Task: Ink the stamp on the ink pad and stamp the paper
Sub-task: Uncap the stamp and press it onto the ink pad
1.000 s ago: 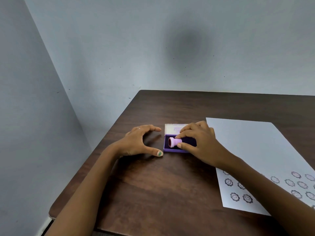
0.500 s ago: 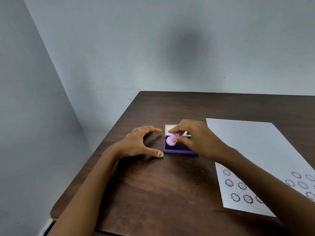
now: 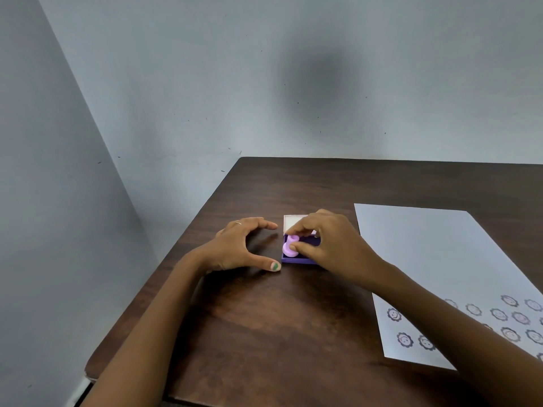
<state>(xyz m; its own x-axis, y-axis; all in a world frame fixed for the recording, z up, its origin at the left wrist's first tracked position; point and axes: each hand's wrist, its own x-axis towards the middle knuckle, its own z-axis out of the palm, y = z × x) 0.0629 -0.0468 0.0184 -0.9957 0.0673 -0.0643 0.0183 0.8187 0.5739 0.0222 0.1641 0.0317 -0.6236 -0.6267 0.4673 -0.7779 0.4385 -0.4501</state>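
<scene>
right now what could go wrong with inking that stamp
1. The left hand rests beside the ink pad without gripping it, so the pad may slide or lift with the stamp.
2. The right hand pinches the stamp low, so its fingers may pick up ink.

Pink stamp [image 3: 290, 249] stands upright in the open purple ink pad [image 3: 296, 259] — white paper [image 3: 435, 259] lies well right, partly stamped.

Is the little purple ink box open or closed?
Open. The ink pad shows its dark inside, and its pale lid is flipped back behind. The right hand holds the pink stamp in it.
</scene>
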